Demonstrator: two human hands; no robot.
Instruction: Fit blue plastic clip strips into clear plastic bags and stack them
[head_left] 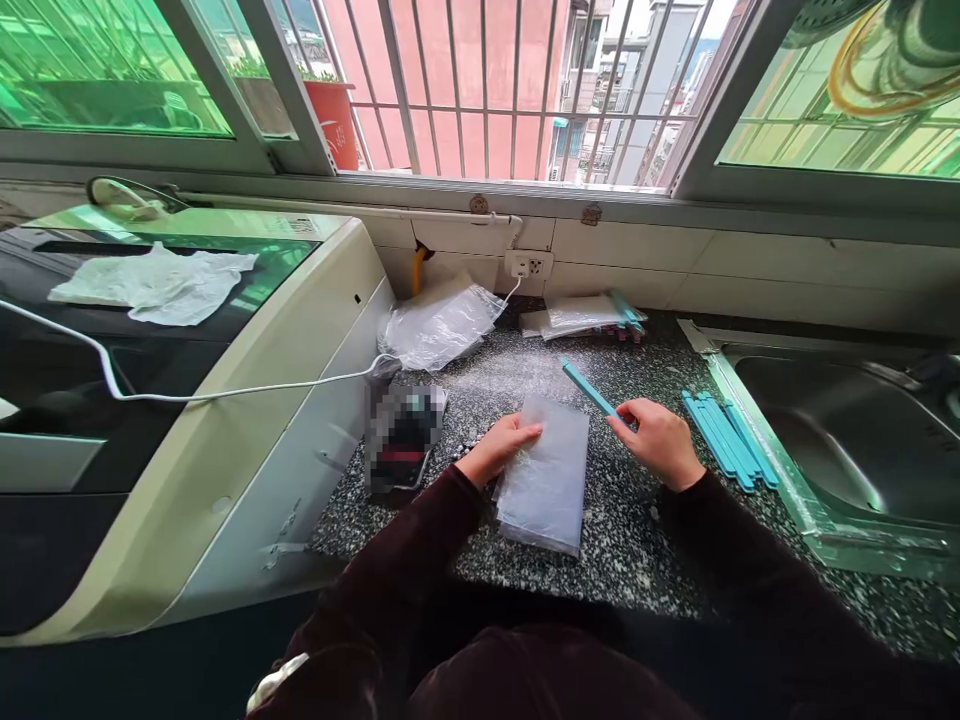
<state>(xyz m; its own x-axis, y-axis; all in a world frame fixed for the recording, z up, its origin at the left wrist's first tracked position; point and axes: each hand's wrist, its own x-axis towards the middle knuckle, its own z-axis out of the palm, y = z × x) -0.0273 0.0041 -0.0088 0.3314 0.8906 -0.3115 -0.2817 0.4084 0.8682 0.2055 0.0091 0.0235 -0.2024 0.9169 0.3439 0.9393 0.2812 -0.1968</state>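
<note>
Teal strip [590,387] beside plastic stack [551,480].
My right hand [661,440] grips the strip, slanting far-left beyond the stack's corner; my left hand [497,449] pinches the stack.

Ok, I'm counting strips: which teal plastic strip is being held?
The teal plastic strip in the right hand, above the counter; the strips piled beside the sink lie unheld.

The bags [551,490] form a thin stack of translucent, flat, slightly creased plastic, held with long sides running near to far, edges not quite aligned. The stick [589,388], slim and teal, slants past their far right corner.
</note>
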